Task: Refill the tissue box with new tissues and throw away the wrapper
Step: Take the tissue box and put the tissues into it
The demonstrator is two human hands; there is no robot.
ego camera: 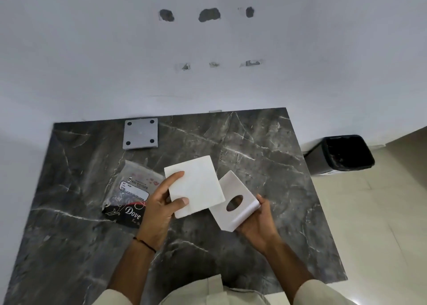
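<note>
Loading tissues into the box, frame centre.
My left hand point(161, 203) pinched the soft, light tissue stack point(196, 187) by its edge; my right hand point(256, 221) gripped the stiff tissue box point(231, 203); wrapper point(131, 194) lay left on the desk point(254, 143).

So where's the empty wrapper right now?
The wrapper lies flat on the dark marble table, left of the left hand holding the tissue stack, near the grey plate.
</note>
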